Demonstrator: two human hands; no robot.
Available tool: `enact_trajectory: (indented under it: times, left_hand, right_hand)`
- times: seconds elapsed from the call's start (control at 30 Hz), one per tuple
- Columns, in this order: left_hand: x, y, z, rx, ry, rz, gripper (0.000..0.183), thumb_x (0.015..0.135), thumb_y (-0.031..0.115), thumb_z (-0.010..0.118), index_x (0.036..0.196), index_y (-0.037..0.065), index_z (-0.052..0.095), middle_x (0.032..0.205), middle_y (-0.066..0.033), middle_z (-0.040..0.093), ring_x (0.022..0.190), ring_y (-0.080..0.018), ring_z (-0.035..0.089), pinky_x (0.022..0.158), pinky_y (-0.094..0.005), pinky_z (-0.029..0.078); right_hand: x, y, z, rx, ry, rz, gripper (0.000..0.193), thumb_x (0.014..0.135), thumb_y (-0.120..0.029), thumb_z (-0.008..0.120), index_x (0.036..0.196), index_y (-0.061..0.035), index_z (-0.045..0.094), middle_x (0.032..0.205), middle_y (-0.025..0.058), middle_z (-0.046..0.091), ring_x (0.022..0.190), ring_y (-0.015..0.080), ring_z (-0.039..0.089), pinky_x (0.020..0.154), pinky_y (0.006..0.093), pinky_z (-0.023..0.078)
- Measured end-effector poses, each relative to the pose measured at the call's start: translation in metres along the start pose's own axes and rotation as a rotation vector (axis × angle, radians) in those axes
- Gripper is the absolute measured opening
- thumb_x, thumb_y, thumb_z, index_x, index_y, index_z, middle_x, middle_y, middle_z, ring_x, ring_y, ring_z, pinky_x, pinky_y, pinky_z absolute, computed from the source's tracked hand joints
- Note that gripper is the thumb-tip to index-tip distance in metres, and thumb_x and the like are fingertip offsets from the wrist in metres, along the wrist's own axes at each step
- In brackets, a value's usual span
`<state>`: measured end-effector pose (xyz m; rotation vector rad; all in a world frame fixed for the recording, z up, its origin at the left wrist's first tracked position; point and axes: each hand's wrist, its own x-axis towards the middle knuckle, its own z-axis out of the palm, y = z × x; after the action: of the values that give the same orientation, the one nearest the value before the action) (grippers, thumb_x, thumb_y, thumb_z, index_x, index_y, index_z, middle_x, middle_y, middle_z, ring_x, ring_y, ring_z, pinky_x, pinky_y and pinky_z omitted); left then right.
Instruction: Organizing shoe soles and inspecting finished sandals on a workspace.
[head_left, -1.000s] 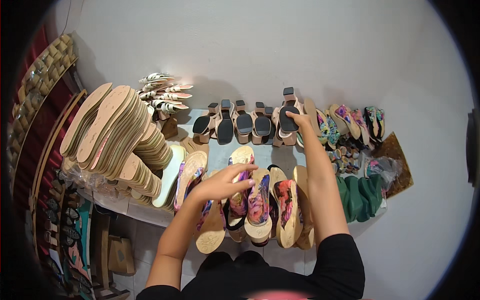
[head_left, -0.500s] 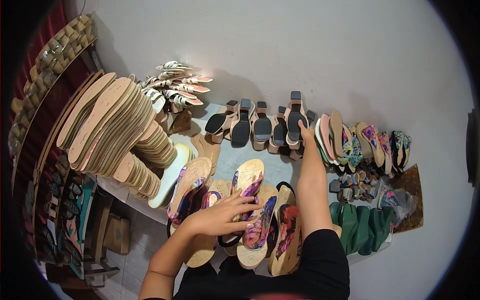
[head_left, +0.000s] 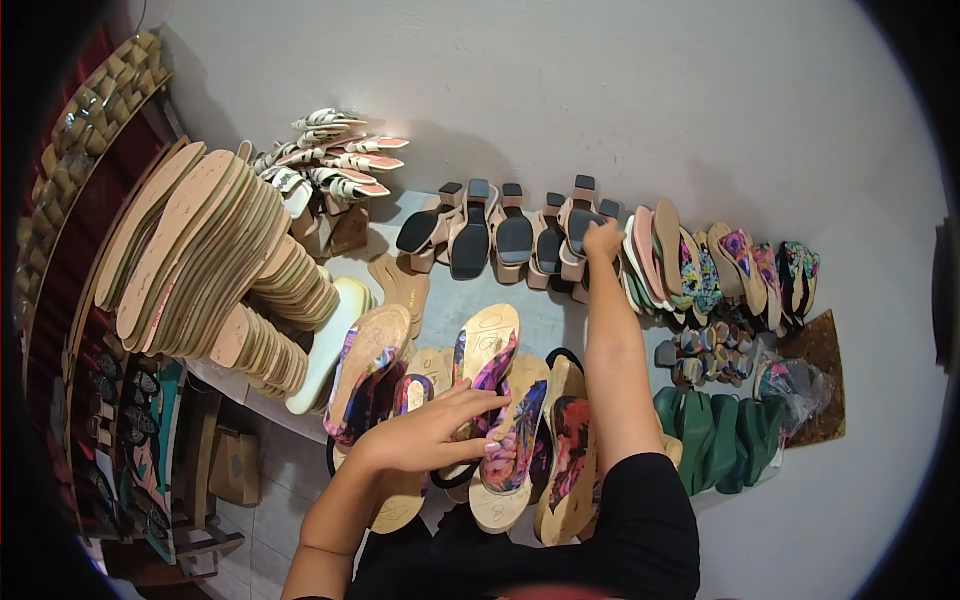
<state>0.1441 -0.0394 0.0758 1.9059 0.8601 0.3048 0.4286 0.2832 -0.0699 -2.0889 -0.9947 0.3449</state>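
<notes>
A row of beige heeled sandals with black soles stands soles up against the wall on the grey tabletop. My right hand is closed around the right edge of one heeled sandal near the row's right end; its fingers are partly hidden. Close to my body, several flowered thong sandals with wooden-looking soles lie side by side. My left hand rests, fingers apart, across a purple flowered sandal and touches the strap of a pink and blue one beside it.
On the left are tall stacks of tan insoles and a pale sole. White strappy sandals are piled behind. Colourful sandals, green soles and a clear plastic bag sit at right. Shelves stand far left.
My right hand has shifted around to the right edge of the heeled sandal, which sits slightly lower against its neighbours. My left hand stays on the flowered sandals. The view has shifted a little.
</notes>
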Motion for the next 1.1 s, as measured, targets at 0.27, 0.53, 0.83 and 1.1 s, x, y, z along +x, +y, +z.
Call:
enact_trajectory:
  times: [0.27, 0.53, 0.83, 1.1]
  left_hand:
    - [0.000, 0.001, -0.009, -0.012, 0.003, 0.048, 0.060, 0.084, 0.036, 0.050, 0.129, 0.000, 0.033, 0.125, -0.0226, 0.041, 0.120, -0.0357, 0.035, 0.102, -0.0392, 0.024]
    - [-0.016, -0.021, 0.009, 0.006, 0.120, 0.014, 0.057, 0.083, 0.032, 0.052, 0.128, 0.001, 0.036, 0.114, -0.0221, 0.048, 0.104, -0.0301, 0.049, 0.089, -0.0337, 0.038]
    - [-0.075, -0.015, -0.017, -0.231, -0.022, 0.205, 0.056, 0.087, 0.033, 0.050, 0.131, 0.002, 0.032, 0.122, -0.0174, 0.047, 0.109, -0.0232, 0.047, 0.090, -0.0314, 0.036]
    - [-0.231, -0.091, -0.069, -0.641, 0.098, 0.364, 0.054, 0.088, 0.024, 0.052, 0.133, 0.005, 0.030, 0.126, -0.0103, 0.044, 0.119, -0.0189, 0.039, 0.096, -0.0314, 0.032]
  right_hand:
    - [-0.030, -0.008, 0.005, -0.615, -0.105, -0.142, 0.095, 0.066, -0.048, 0.067, 0.136, -0.0106, 0.014, 0.133, 0.0249, 0.024, 0.117, 0.0404, 0.034, 0.091, 0.0488, 0.036]
    - [-0.034, -0.010, -0.007, -0.648, -0.215, -0.201, 0.103, 0.065, -0.059, 0.061, 0.138, -0.0053, 0.011, 0.141, 0.0236, 0.011, 0.131, 0.0388, 0.007, 0.103, 0.0542, 0.007]
    - [-0.041, -0.070, -0.066, -0.506, -0.860, -0.602, 0.047, 0.079, -0.036, 0.059, 0.101, 0.0060, 0.056, 0.089, 0.0152, 0.061, 0.074, 0.0225, 0.059, 0.064, 0.0321, 0.050]
    - [-0.292, -0.215, -0.157, -0.687, -1.018, -0.922, 0.034, 0.082, -0.030, 0.050, 0.081, 0.0030, 0.059, 0.070, 0.0096, 0.060, 0.065, 0.0184, 0.056, 0.063, 0.0322, 0.044]
